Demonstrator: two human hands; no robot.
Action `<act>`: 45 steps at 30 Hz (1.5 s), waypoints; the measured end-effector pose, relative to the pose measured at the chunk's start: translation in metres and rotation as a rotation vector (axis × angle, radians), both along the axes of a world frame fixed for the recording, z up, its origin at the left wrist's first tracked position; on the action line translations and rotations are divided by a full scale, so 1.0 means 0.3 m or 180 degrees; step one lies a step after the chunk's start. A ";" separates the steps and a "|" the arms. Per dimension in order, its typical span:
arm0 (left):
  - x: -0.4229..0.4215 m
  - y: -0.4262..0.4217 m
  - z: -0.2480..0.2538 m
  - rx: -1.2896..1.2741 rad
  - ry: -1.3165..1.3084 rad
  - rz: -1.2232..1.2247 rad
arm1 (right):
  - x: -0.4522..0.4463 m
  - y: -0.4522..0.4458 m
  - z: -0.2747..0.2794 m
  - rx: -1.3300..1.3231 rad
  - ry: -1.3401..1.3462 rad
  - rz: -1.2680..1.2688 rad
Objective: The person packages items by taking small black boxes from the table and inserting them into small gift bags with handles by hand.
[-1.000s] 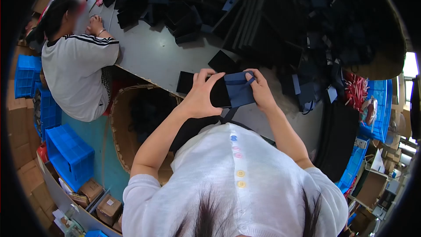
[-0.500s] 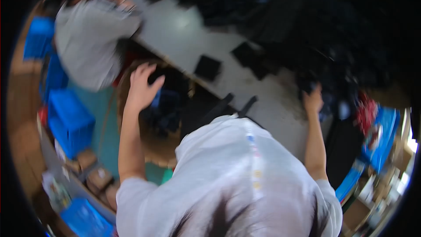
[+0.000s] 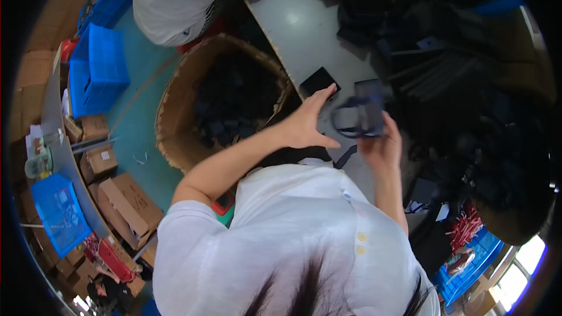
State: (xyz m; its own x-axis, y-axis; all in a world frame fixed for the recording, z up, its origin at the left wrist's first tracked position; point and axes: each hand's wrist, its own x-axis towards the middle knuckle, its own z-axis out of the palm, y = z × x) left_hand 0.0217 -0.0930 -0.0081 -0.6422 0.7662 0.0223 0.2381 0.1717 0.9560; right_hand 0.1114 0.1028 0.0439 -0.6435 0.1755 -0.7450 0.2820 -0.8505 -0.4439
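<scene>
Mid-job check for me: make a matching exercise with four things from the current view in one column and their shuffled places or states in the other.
1. Left hand
2. Small dark blue bag with a loop handle
3. Large brown cardboard container
4. Bundle of thin red strips

A. Has a heap of dark pieces inside
B. Lower right of the picture, by a blue plastic crate
C. Open, thumb and fingers spread
D. Held in the right hand

Pairs: 1-C, 2-D, 3-A, 4-B

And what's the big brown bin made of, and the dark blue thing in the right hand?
The bin looks like matt cardboard: brown, with a ragged edge. The dark blue thing may be smooth, stiff paper, since its side looks flat, but blur leaves that open.
</scene>
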 end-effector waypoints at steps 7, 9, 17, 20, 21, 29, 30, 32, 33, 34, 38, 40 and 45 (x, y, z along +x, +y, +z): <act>0.017 0.103 0.009 0.1091 0.0387 0.1038 | -0.080 -0.080 -0.011 0.0353 -0.0062 0.1154; 0.005 0.099 0.014 0.1067 0.0365 0.0987 | -0.077 -0.025 -0.025 0.1018 -0.0102 0.1399; 0.074 0.183 0.015 0.0333 0.0258 -0.0030 | -0.067 0.019 0.034 0.6002 0.1601 0.0513; 0.066 0.184 0.003 0.0673 0.0048 -0.0135 | -0.073 0.087 0.024 0.4544 0.1183 -0.0149; 0.056 0.188 0.001 0.0920 0.0075 -0.0175 | -0.080 0.122 -0.011 0.3747 0.0958 0.0002; -0.048 0.172 -0.256 -0.1190 0.1398 0.0710 | 0.027 0.206 -0.177 0.0923 -0.0344 -0.0060; -0.081 0.167 -0.311 -0.1760 0.1474 0.0756 | 0.036 0.217 -0.200 0.1061 -0.0124 -0.0098; -0.188 0.140 -0.371 -0.2302 0.1523 0.0007 | 0.040 0.214 -0.191 0.1155 -0.0230 -0.0165; -0.235 0.126 -0.385 -0.2340 0.1480 -0.0430 | 0.050 0.220 -0.183 0.1250 -0.0369 -0.0188; -0.284 0.106 -0.402 -0.2289 0.2042 -0.0710 | 0.060 0.231 -0.184 0.1270 -0.0391 -0.0196; -0.307 0.113 -0.390 -0.2219 0.1983 -0.0095 | 0.073 0.234 -0.225 0.1333 -0.0277 -0.0206; -0.262 0.131 -0.405 -0.2258 0.1182 0.0704 | 0.080 0.222 -0.240 0.1342 -0.0218 -0.0215; -0.277 0.086 -0.425 -0.2189 0.1754 0.0110 | 0.077 0.250 -0.278 0.2121 -0.0470 -0.0138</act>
State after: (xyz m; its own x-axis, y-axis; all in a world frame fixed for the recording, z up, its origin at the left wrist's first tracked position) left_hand -0.0613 -0.0672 -0.1357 -0.6992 0.7042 -0.1233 0.6188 0.6825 0.3889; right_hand 0.1346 0.1778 -0.0396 -0.5255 0.6504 -0.5485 0.3516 -0.4211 -0.8361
